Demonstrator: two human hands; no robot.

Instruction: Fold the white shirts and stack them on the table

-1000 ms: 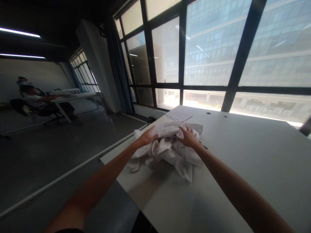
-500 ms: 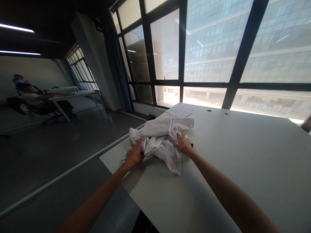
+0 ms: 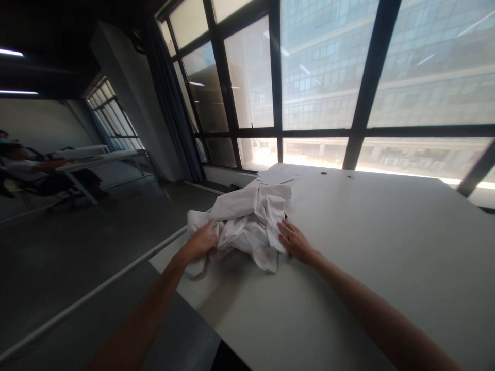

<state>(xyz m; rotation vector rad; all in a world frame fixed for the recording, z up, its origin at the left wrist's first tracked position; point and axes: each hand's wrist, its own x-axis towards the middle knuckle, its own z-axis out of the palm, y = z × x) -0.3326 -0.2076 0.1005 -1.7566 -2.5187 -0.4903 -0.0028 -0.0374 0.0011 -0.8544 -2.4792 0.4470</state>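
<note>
A crumpled heap of white cloth, with several loose folds, lies near the left edge of the white table. It may be a garment; its shape is not clear. My left hand is closed on the near left part of the cloth, with some fingers hidden in the folds and a flap hanging below. At the heap's right side, my right hand has its fingers stretched out and apart, the tips touching the cloth's edge. A small dark item partly shows behind the cloth by my right fingertips; what it is I cannot make out.
White paper sheets lie on the table behind the cloth. Two small dark spots are near its far edge. Large windows stand behind it. At far left, people sit by another white desk.
My view has turned slightly right. My right hand has come off the top of the folds to the heap's right edge. The left part of the cloth has shifted, with a flap now lower.
</note>
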